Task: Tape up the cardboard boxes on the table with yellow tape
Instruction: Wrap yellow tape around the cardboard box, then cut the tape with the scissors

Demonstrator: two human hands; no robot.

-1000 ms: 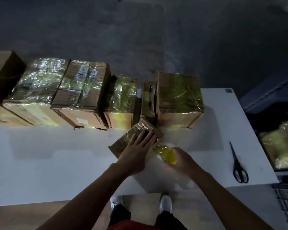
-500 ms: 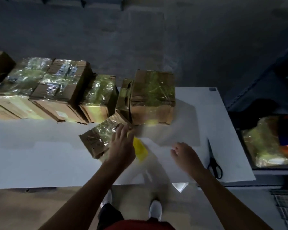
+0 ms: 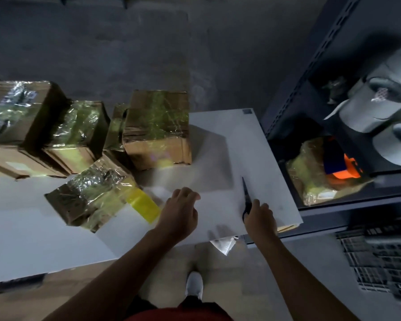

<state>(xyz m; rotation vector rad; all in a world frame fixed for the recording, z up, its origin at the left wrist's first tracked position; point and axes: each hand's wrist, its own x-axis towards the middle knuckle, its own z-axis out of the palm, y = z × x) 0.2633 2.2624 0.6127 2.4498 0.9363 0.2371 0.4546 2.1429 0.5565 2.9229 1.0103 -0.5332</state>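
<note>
A small cardboard box (image 3: 90, 193) wrapped in shiny yellow tape lies tilted on the white table (image 3: 33, 228). A loose strip of yellow tape (image 3: 144, 202) sticks out from its right end onto the table. My left hand (image 3: 180, 214) hovers just right of that strip, fingers loosely curled, holding nothing. My right hand (image 3: 259, 216) lies over the handles of the black scissors (image 3: 246, 193), whose blades point away from me; the handles are hidden under my fingers. Several taped boxes stand in a row behind, the nearest one (image 3: 158, 126) just behind the small box.
A dark metal shelf (image 3: 310, 107) stands right of the table, holding a yellow-wrapped bundle (image 3: 310, 172), an orange object (image 3: 347, 170) and grey rolls (image 3: 380, 107). A black crate (image 3: 380, 258) sits on the floor at right. A scrap of clear film (image 3: 223, 244) hangs at the table's front edge.
My right hand has let go of the tape and moved right onto the scissors. My left hand has come off the small box and shifted right. The view has swung right.
</note>
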